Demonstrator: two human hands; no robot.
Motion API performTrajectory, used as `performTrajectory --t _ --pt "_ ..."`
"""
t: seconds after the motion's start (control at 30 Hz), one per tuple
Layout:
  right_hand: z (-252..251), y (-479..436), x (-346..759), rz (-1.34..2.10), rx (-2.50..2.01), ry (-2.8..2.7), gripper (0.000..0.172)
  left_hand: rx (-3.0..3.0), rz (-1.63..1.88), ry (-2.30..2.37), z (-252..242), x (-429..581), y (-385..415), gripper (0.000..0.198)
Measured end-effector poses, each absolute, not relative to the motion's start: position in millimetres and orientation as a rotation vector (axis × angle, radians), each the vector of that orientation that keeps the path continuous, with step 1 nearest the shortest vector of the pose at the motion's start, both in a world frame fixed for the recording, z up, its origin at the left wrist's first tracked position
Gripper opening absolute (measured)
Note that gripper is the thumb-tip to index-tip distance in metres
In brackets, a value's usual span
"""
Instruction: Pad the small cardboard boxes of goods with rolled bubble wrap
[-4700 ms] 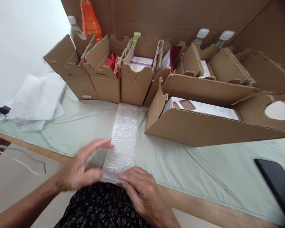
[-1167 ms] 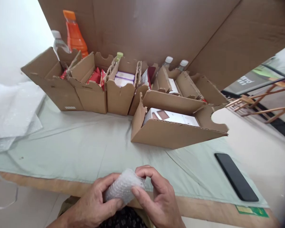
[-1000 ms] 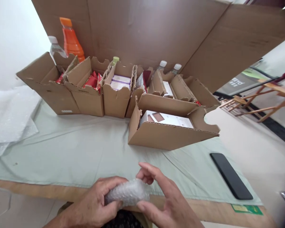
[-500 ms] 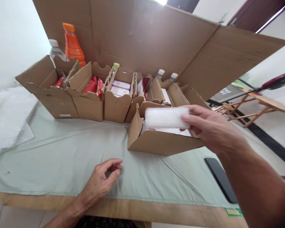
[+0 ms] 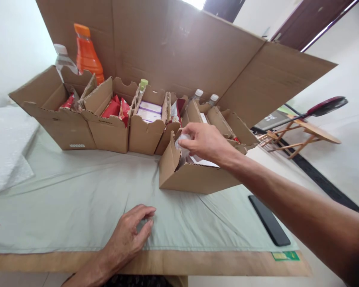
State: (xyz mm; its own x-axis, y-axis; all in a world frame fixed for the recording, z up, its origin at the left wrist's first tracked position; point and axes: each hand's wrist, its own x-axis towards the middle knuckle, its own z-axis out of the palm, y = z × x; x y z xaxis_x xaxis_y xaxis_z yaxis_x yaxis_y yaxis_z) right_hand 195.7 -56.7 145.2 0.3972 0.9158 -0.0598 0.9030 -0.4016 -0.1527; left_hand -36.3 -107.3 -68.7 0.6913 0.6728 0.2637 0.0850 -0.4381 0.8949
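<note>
**Right hand (image 5: pixel 197 141) reaches over a clear bubble-wrap bundle (image 5: pixel 183 137) in the nearest box**

A tall brown cardboard panel (image 5: pixel 173 44) stands behind everything. In front of it, a pale green cloth (image 5: pixel 86 203) covers most of a light wooden tabletop (image 5: pixel 167 263), leaving its near edge bare. A row of upright brown cardboard boxes (image 5: pixel 107 133) runs along the cloth, with red packets (image 5: pixel 112 107) in one of them. Just in front of the row's right part sits an open-topped brown cardboard box (image 5: pixel 194 181), with a flat white carton (image 5: pixel 208 162) inside. Translucent white bubble-wrap sheets (image 5: pixel 8 149) lie well apart at the far left, and a flat black phone (image 5: pixel 269 219) rests under the right forearm's side of the cloth.

The bundle is at the left end of the nearest box, directly beneath the right hand and mostly hidden by it. That hand's fingers bend down over the bundle and seem to touch it; whether they grip it cannot be told. The left hand (image 5: pixel 131 229) rests on the cloth near the table edge, loosely curled, with a gap between thumb and fingers.
</note>
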Motion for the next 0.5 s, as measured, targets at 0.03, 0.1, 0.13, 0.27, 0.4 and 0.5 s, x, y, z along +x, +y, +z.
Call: performTrajectory --t 0.03,0.1,0.13,0.27,0.4,0.5 --pt "142.9 -55.1 194.9 0.325 -2.574 -1.659 0.018 1.935 0.755 0.59 -68.8 -36.5 -107.3 0.022" --pt "141.9 -54.8 194.8 0.459 -2.634 -1.729 0.013 1.939 0.746 0.596 -68.3 -37.0 -107.6 0.022" --pt "142.4 -55.5 195.1 0.436 -2.658 -1.798 0.012 1.939 0.74 0.599 -67.7 -37.2 -107.8 0.022" --pt "140.5 -58.4 197.7 0.183 -2.622 -2.064 0.018 1.933 0.689 0.618 -64.5 -37.1 -107.6 0.023" --pt "132.1 -60.9 202.4 0.209 -2.534 -2.142 0.027 1.947 0.694 0.631 -64.6 -36.5 -107.2 0.022" --pt "133.6 -69.1 207.1 0.346 -2.366 -2.216 0.031 1.931 0.681 0.65 -65.0 -36.3 -111.3 0.022"
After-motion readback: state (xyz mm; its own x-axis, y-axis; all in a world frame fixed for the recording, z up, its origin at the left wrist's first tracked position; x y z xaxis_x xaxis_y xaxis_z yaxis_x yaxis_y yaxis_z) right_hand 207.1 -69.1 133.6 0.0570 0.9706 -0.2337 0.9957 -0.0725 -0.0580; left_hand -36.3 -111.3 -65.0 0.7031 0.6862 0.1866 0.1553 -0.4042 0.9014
